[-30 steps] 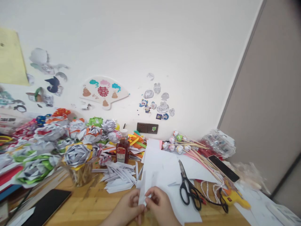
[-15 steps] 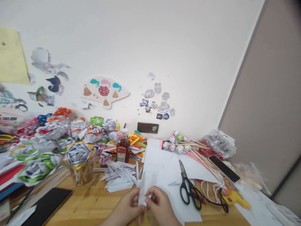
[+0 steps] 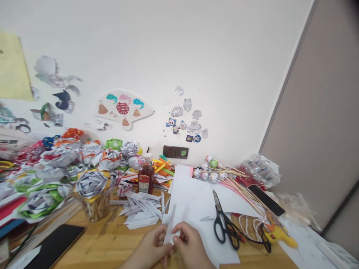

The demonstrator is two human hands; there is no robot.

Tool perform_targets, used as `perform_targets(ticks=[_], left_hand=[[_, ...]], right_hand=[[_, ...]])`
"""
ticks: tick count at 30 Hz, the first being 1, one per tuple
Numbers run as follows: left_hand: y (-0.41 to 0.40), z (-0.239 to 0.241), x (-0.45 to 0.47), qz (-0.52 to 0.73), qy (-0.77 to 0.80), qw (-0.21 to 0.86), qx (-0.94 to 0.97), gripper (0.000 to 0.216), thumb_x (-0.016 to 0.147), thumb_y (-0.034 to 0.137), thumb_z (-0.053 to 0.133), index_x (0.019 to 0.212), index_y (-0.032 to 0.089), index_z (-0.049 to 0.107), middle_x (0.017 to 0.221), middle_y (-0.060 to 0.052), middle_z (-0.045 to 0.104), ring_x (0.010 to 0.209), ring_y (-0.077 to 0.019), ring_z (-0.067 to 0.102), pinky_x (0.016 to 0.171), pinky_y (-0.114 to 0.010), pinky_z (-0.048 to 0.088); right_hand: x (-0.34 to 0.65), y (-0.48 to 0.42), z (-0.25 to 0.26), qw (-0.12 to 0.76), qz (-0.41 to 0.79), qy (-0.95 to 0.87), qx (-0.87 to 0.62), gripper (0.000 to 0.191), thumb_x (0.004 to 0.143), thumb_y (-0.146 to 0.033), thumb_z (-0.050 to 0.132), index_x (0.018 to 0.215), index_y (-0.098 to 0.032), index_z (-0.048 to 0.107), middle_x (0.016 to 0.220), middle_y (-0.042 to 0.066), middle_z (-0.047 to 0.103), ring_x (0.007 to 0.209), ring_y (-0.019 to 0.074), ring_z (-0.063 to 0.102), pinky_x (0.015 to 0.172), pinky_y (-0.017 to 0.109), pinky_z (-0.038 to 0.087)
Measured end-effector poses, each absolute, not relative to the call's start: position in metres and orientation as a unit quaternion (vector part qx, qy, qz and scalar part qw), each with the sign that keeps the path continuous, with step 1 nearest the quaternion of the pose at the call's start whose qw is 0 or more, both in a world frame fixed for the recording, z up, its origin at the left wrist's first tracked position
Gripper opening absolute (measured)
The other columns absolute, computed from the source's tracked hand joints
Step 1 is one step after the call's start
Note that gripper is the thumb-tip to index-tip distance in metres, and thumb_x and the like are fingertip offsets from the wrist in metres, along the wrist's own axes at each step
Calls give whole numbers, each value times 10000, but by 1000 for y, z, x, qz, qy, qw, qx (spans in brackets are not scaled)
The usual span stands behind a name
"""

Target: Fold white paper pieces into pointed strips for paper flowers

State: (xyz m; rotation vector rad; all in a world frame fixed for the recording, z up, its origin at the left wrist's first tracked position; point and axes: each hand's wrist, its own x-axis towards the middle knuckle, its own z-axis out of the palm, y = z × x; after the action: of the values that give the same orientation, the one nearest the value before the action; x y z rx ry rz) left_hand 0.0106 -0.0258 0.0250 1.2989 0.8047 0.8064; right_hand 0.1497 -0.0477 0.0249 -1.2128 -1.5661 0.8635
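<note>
Between my two hands, low in the middle of the head view, stands a narrow strip of white paper (image 3: 169, 225). My left hand (image 3: 154, 244) grips its lower left part between thumb and fingers. With thumb and fingertips, my right hand (image 3: 188, 241) pinches the strip's lower right side. Both hands are closed and close together above the table edge. Just beyond them lie white paper sheets (image 3: 190, 198). A loose pile of folded white paper strips (image 3: 141, 209) is to the left. Black-handled scissors (image 3: 223, 220) rest on the sheets to the right.
Folded paper flowers (image 3: 92, 183) crowd the left side, one in a clear cup. A bottle of red-brown liquid (image 3: 146, 175) stands behind the strips. A black phone (image 3: 56, 243) lies front left. Stick flowers (image 3: 214, 175), another phone (image 3: 266, 200) and a yellow glue gun (image 3: 280, 237) are right.
The paper strip has tilted slightly to the right in my fingers. Both hands keep nearly the same place and grip. The whole view has shifted a little.
</note>
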Motion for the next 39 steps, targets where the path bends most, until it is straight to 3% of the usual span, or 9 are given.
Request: perform_targets(ticks=[8, 13, 15, 18, 24, 27, 30, 39], left_hand=[[-24, 23, 12, 376, 372, 644, 553, 131, 565, 194, 573, 673, 163, 505, 406, 90, 540, 267, -66, 455, 295, -161, 351], [-21, 20, 11, 414, 392, 631, 526, 135, 571, 260, 594, 557, 170, 495, 307, 113, 434, 212, -31, 320, 251, -139, 210], [-19, 22, 9, 441, 407, 625, 499, 180, 572, 306, 616, 557, 166, 504, 272, 120, 394, 200, -26, 282, 255, -140, 154], [-15, 26, 6, 508, 397, 618, 449, 272, 552, 384, 662, 586, 145, 536, 306, 111, 417, 222, -6, 259, 291, -139, 129], [-13, 26, 4, 511, 391, 602, 473, 434, 537, 562, 648, 518, 172, 461, 292, 119, 374, 222, -9, 244, 291, -142, 112], [-18, 25, 6, 479, 409, 576, 521, 473, 514, 613, 630, 503, 189, 419, 299, 125, 362, 219, -20, 263, 278, -146, 121], [-21, 24, 6, 441, 413, 573, 553, 473, 523, 629, 611, 530, 191, 432, 323, 122, 377, 233, -32, 285, 275, -153, 159], [-19, 12, 4, 401, 400, 594, 571, 468, 599, 646, 531, 565, 191, 430, 360, 113, 394, 277, -42, 306, 312, -164, 186]], right_hand=[[155, -41, 17, 532, 367, -618, -448, 134, 789, -238, 454, 863, -162, 536, 617, -17, 468, 562, 136, 453, 522, 217, 365], [165, -34, 13, 595, 297, -578, -473, 359, 747, -254, 526, 1088, -179, 446, 816, 28, 530, 682, 159, 497, 618, 236, 405], [169, -32, 16, 590, 281, -588, -476, 258, 730, -241, 532, 978, -174, 508, 852, 46, 548, 734, 176, 508, 638, 242, 403], [167, -34, 22, 541, 283, -614, -500, 42, 706, -203, 524, 690, -166, 534, 651, 14, 530, 646, 170, 496, 590, 238, 385], [155, -45, 30, 444, 253, -706, -490, 126, 661, -152, 532, 542, -159, 489, 555, -18, 464, 540, 126, 427, 524, 217, 343], [154, -48, 31, 439, 273, -714, -473, 48, 682, -156, 526, 672, -152, 573, 631, 7, 540, 565, 135, 469, 542, 221, 370], [155, -47, 28, 454, 298, -697, -469, 178, 687, -148, 524, 849, -153, 599, 701, 31, 582, 605, 152, 512, 578, 236, 404], [155, -44, 23, 474, 343, -682, -440, 251, 717, -173, 486, 945, -134, 582, 564, -25, 456, 531, 127, 445, 521, 224, 369]])
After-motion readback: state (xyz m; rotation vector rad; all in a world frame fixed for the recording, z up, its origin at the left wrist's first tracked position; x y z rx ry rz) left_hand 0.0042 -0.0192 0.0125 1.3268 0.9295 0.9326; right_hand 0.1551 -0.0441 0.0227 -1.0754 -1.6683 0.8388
